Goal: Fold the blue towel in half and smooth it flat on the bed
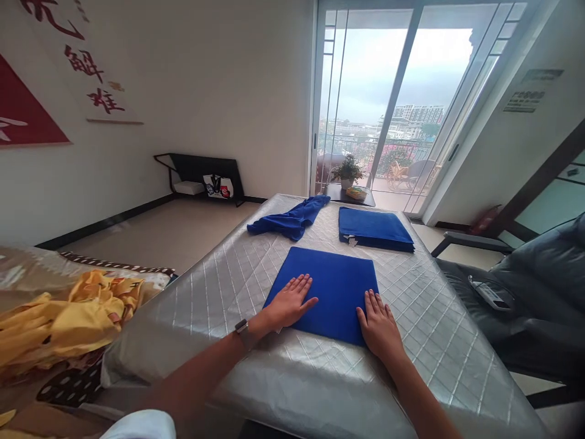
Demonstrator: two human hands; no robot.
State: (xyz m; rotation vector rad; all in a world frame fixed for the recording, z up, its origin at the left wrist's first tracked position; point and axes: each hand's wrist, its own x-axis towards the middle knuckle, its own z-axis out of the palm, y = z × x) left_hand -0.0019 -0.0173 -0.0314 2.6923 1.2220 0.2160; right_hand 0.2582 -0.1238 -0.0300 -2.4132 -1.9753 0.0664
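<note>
A flat blue cloth piece (336, 277), roughly square, lies on the silver quilted bed surface (219, 286) right in front of me. My left hand (291, 302) rests flat on its left part, fingers outstretched and thumb apart. At its right edge lies my right hand (379, 323), also flat with fingers extended. Neither hand holds anything. Beyond it on the right sits a stack of folded blue cloth (375, 227) with white tags at its front edge. A loose, crumpled blue cloth (292, 219) is spread out at the far left.
Yellow cloth (91, 311) is heaped low on the left. A dark armchair (530, 292) with a remote-like device (491, 296) stands close on the right. Past the far end are a small table with a potted plant (348, 171) and a sliding glass door (388, 91).
</note>
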